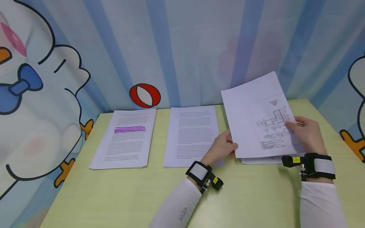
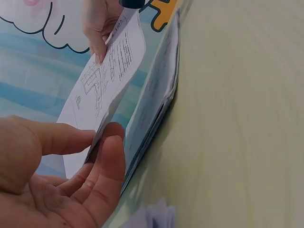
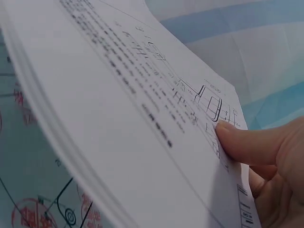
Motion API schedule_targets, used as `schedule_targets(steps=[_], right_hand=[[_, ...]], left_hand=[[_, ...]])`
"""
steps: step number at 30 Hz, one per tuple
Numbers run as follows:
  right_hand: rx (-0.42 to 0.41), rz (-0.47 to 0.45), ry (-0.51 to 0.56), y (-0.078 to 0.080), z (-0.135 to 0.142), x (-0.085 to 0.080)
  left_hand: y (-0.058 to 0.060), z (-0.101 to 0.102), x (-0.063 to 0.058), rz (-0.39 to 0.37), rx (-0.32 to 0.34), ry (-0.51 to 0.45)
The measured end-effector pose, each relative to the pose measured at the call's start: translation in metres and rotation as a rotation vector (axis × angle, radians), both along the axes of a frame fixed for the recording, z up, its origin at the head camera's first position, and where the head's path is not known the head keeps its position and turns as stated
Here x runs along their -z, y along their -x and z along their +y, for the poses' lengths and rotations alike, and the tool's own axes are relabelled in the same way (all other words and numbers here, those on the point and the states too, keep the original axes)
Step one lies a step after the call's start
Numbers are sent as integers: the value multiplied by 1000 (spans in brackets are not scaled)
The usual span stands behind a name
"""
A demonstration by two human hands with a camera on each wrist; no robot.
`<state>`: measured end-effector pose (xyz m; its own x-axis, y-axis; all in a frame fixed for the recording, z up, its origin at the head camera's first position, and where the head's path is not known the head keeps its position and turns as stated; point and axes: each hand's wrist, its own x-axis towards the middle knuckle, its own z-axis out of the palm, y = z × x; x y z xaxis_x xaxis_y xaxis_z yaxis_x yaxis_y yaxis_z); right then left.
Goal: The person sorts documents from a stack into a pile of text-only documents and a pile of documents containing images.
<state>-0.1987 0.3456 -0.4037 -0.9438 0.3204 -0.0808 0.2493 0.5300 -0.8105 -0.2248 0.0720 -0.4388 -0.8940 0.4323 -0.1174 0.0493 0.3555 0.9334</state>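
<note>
Both hands hold up a thin bundle of paper sheets (image 1: 242, 120), tilted, with a technical line drawing on its front page. My left hand (image 1: 220, 145) pinches the lower left edge between thumb and fingers, as the left wrist view also shows. At the right edge my right hand (image 1: 309, 133) grips the bundle, thumb on the drawing and fingers behind it. Beneath lies another paper stack (image 1: 262, 161), mostly hidden by the raised sheets. In the right wrist view, red stamp marks (image 3: 33, 216) and drawn lines show on the page below.
A stack of printed text pages (image 1: 195, 136) lies left of the raised sheets, partly behind the left hand. Farther left is another text stack (image 1: 128, 158) with purple highlighting. The pale yellow-green table (image 1: 119, 196) meets a striped cartoon curtain (image 1: 194, 57) at the back.
</note>
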Motion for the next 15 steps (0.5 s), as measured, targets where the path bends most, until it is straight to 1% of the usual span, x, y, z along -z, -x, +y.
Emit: schedule_targets(steps=[3, 6, 8, 14, 15], right_hand=[[7, -27, 3, -1, 5, 4], [15, -41, -10, -2, 8, 8], [12, -39, -21, -3, 10, 10], [-2, -35, -99, -3, 14, 22], [-3, -38, -114, -2, 14, 24]], left_hand=[[-2, 8, 4, 0, 8, 41], [-4, 13, 6, -17, 14, 50], [-5, 16, 6, -12, 19, 60], [-6, 19, 7, 105, 35, 192], [-7, 19, 7, 112, 37, 209]])
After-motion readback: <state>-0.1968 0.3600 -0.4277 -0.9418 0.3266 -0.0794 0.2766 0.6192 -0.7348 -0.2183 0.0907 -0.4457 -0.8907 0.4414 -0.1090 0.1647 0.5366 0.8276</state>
